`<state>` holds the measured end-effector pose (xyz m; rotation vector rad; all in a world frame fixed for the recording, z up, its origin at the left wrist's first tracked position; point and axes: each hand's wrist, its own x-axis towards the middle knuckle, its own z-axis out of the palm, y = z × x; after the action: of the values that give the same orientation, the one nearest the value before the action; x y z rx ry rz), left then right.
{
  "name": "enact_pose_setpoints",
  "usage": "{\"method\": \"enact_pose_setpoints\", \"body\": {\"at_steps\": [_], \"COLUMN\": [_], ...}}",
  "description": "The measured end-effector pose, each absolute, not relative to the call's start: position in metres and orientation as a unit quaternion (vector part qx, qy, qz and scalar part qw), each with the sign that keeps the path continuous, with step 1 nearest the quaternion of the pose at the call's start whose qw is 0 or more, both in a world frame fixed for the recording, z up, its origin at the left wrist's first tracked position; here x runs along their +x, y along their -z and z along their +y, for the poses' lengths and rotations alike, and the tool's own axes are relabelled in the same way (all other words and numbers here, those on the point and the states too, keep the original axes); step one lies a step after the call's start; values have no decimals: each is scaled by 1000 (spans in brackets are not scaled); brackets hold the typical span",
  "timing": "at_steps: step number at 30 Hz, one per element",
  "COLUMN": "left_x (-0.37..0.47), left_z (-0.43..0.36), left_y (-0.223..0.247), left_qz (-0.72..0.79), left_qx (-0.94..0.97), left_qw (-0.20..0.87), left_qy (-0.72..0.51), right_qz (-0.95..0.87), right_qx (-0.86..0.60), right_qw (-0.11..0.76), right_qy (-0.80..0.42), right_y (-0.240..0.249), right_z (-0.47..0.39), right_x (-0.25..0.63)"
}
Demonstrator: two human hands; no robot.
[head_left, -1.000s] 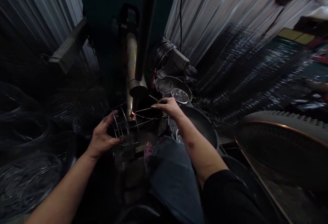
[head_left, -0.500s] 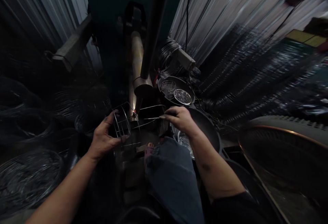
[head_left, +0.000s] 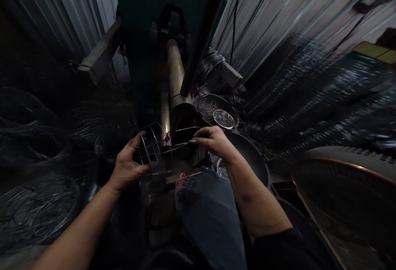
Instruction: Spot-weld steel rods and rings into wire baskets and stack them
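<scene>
My left hand (head_left: pixel 127 166) grips a curved metal wire frame (head_left: pixel 158 151) from its left side, thumb below and fingers above. The frame surrounds the tip of a lower metal electrode (head_left: pixel 165 115) on what looks like a spot welder. A small reddish glow shows on the wire at the electrode tip. My right hand (head_left: pixel 214 141) is closed in a pinch on a thin metal wire (head_left: pixel 181 146) at the frame's right side. Whether that wire is joined to the frame I cannot tell. Above sits the thick upper cylinder (head_left: pixel 182 104) of the machine.
Behind my right hand stand round pans (head_left: pixel 233 122) holding small wire pieces. A wire coil (head_left: pixel 210 70) hangs beyond. At right is a large fan (head_left: pixel 343 158); at left, a basin of wire pieces (head_left: pixel 40 208). Stacked wire goods line the right wall.
The view has shifted, so the machine appears further right. My right hand has come slightly left, closer to the electrode. The bright spark at the tip has dimmed to a reddish glow.
</scene>
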<state>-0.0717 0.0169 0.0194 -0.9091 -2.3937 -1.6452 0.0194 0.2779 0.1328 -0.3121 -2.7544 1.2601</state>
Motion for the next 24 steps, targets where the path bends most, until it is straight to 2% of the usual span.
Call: {"method": "enact_pose_setpoints", "body": {"at_steps": [3, 6, 24], "left_x": [-71, -71, -82], "left_z": [18, 19, 25], "left_y": [-17, -15, -16], "left_qz": [-786, -774, -751], "left_qx": [-296, -300, -286], "left_qw": [38, 33, -8], "left_qy": [541, 556, 595], "right_qz": [-855, -833, -843], "right_qx": [-105, -100, -59], "right_qw": [41, 32, 13], "right_qy": [-507, -543, -534], "right_y": [-121, -117, -120], "right_z": [276, 271, 277], "right_x": [8, 3, -10]}}
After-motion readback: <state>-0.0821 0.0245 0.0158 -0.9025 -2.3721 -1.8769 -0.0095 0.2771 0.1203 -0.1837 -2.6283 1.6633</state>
